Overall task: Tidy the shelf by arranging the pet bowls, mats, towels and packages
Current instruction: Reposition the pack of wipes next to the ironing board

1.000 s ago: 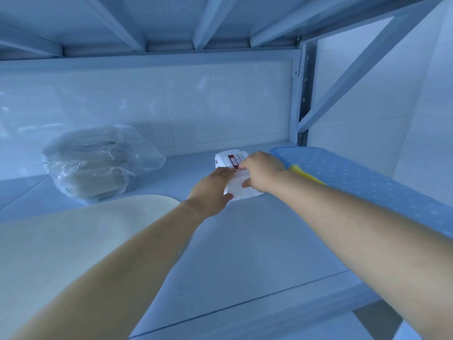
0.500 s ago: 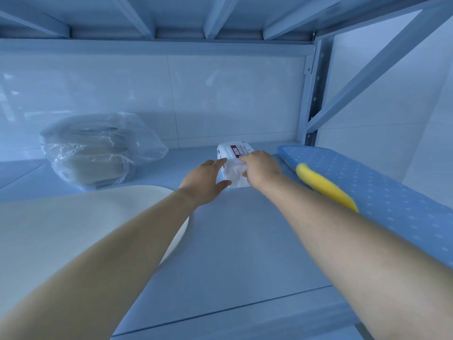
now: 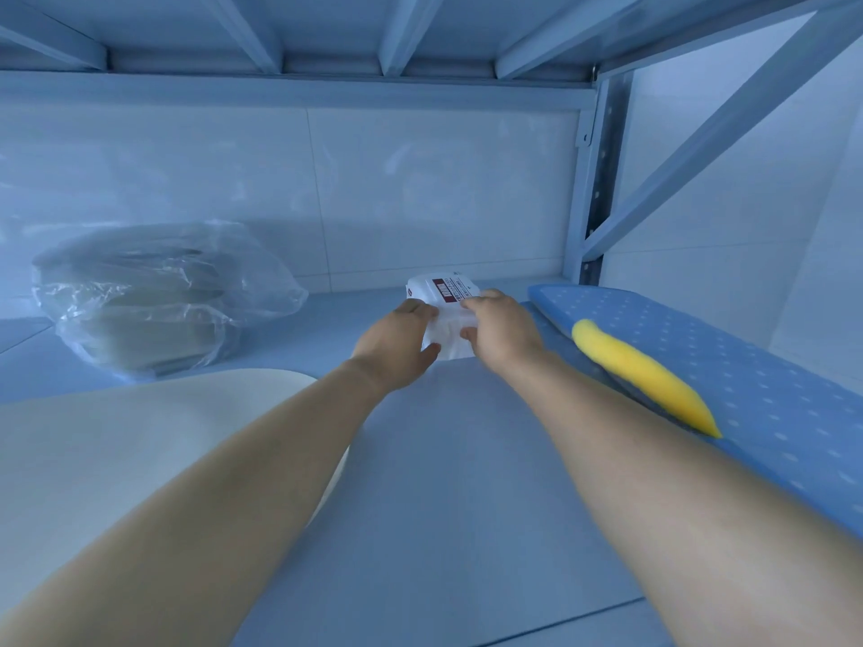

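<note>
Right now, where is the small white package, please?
In the head view the package is mid-shelf, gripped by the left hand and right hand, beside the blue dotted mat.

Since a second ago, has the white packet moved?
Yes, slightly: the white packet went toward the back wall; its top now overlaps the wall's base, before it sat just below.

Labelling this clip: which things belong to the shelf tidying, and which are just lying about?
Job: small white red-labelled package, gripped by left hand and right hand; clear plastic bag of round bowls; cream mat; blue dotted mat.
Lying about: yellow banana-shaped object on that mat.
</note>
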{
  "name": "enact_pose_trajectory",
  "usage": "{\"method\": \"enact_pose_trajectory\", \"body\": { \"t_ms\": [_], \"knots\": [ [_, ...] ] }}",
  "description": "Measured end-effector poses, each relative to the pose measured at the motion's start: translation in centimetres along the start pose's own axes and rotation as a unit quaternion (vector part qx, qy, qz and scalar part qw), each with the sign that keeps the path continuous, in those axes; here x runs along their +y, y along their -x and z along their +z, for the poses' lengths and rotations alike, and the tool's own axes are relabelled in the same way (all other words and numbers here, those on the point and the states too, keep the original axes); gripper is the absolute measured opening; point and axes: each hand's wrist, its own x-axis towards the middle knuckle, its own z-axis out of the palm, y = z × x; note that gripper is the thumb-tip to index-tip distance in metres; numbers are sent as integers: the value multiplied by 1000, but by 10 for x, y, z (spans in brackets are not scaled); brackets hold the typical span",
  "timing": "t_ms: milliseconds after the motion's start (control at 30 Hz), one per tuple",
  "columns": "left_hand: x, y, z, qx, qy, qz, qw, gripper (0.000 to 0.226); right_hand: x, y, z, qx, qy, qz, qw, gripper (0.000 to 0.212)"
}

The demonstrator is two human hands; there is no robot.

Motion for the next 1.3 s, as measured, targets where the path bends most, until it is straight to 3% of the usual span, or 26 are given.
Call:
{"method": "enact_pose_trajectory", "body": {
  "t_ms": [167,333,700,1067,1300],
  "knots": [
    [-3,-11,9,3,0,-5,1000,47,3,-10,8,-4,-9,-5,1000,31],
    [-10,-27,11,-19,-21,-8,1000,46,3,-16,14,-35,-4,-14,999,45],
    [-31,-60,8,-36,-95,11,995,42,8,-49,34,6,-8,-9,1000,43],
    [-64,-75,15,-3,-185,113,976,40,10,-75,47,43,-47,-30,998,38],
    [-72,-93,25,-11,-72,59,996,43,6,-98,52,22,-64,-16,998,45]
  ]
}}
